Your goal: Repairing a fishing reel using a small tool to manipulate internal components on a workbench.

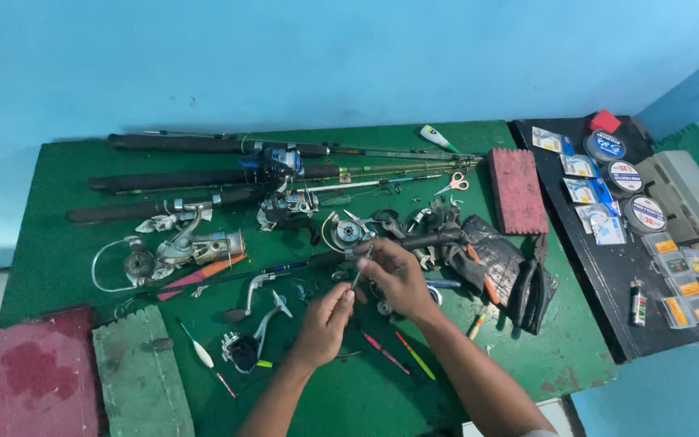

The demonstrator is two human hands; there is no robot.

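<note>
You pinch a slim metal tool (pixel 357 277) between both sets of fingers near the middle of the green table (pixel 66 267), its tip raised toward the dark rod handle (pixel 414 240) just above it at twelve o'clock. Your left hand (pixel 323 324) closes around the tool's lower end from six o'clock, steadying it; your right hand (pixel 398 275) curls over the upper end and seems to touch the handle too, though whether it grips that handle I cannot tell. Holding the tool at both ends keeps so thin a piece from wobbling. Small reel parts (pixel 348 232) lie close at eleven o'clock, within easy reach. Farther out at ten o'clock sits a silver spinning reel (pixel 196 245), and three fishing rods (pixel 204 174) lie side by side along the far edge. Black pliers (pixel 531 287) rest at three o'clock, a maroon foam block (pixel 518 190) at two o'clock.
</note>
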